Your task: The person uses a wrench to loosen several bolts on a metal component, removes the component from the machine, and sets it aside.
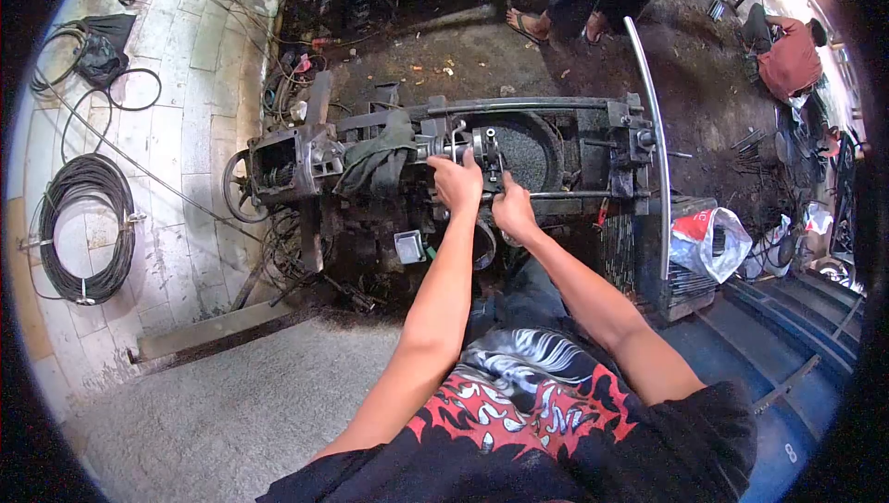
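Note:
My left hand is closed at the round metal head in the middle of a long steel machine. Its thumb and fingers lie against the head, but what they grip is hidden. Just to its right, my right hand is curled with the thumb up, below an upright metal fitting. Whatever sits inside that fist cannot be made out. A dark green rag is draped over the shaft left of my hands. Beyond it stands the open gear housing, with a wheel at its side.
Two rails run right to an end block. A long bright pipe stretches past that end. Coiled cable lies on the pale tiles at left. A white bag sits at right. Two other people are beyond the machine, one crouching.

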`<state>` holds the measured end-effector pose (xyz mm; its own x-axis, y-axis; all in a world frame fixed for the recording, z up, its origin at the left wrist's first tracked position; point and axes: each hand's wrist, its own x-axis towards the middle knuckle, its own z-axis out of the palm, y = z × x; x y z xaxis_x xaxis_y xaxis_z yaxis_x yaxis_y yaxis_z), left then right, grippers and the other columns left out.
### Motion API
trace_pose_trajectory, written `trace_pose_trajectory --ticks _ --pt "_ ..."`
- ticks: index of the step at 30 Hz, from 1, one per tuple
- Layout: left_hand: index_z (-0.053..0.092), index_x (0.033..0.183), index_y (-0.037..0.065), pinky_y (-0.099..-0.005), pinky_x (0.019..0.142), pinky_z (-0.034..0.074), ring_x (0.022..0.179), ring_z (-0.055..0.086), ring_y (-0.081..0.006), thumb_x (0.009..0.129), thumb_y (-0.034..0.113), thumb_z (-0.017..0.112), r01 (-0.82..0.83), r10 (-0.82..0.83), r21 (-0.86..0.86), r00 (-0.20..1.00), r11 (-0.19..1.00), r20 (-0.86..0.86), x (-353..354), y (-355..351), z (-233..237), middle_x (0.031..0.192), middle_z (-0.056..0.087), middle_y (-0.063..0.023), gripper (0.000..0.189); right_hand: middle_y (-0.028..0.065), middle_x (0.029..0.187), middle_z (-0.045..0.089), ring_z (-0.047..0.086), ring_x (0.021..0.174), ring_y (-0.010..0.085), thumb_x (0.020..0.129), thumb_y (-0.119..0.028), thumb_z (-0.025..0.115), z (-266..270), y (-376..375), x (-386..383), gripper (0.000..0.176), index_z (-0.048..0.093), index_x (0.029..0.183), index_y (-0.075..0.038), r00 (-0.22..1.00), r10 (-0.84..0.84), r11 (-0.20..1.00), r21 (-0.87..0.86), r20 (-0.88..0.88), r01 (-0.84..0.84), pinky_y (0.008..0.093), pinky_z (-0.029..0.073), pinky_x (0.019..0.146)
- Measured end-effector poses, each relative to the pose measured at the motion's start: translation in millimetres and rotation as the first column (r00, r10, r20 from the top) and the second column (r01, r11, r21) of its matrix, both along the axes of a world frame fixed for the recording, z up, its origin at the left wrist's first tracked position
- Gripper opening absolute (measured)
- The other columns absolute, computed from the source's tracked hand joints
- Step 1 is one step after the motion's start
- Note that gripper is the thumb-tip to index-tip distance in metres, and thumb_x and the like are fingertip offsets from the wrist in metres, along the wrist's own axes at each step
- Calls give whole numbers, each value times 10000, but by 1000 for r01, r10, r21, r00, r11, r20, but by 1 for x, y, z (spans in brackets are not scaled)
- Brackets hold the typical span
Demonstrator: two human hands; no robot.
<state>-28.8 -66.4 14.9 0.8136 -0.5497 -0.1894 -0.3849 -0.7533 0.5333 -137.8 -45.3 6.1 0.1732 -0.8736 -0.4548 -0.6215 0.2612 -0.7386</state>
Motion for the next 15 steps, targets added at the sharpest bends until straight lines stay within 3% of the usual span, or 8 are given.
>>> trace_pose_trajectory --ticks 6,10,13,15 --pt "415 1112 -67 -517 809 491 943 631 -459 822 313 716 7 -5 75 1000 997 -25 -1 0 3 963 647 -298 565 356 1058 605 609 1046 440 796 -46 463 8 2 3 584 430 1369 63 998 -57 992 110 4 56 466 458 940" --pt "481 1145 -74 -518 798 502 925 643 -449 850 336 678 13 -11 80 999 997 -32 -2 -3 10 957 659 -289 543 350 1052 611 625 1033 422 794 -55 468 -4 4 4 585 445 1372 35 999 -49 999 5 5 49 454 467 929" --pt "650 921 -31 -505 825 498 928 649 -439 829 292 680 -21 26 93 998 995 -55 -7 -7 4 938 671 -277 338 349 1067 609 631 1042 401 792 -65 474 -6 0 -2 576 462 1358 43 998 -55 998 18 20 55 437 472 928" --pt "668 935 -29 -493 843 497 944 648 -433 819 306 687 -47 60 83 986 995 -155 4 -11 -18 963 671 -277 356 329 1101 616 632 1063 378 797 -69 477 -3 -4 -6 557 479 1340 56 998 -47 994 100 52 42 414 478 920"
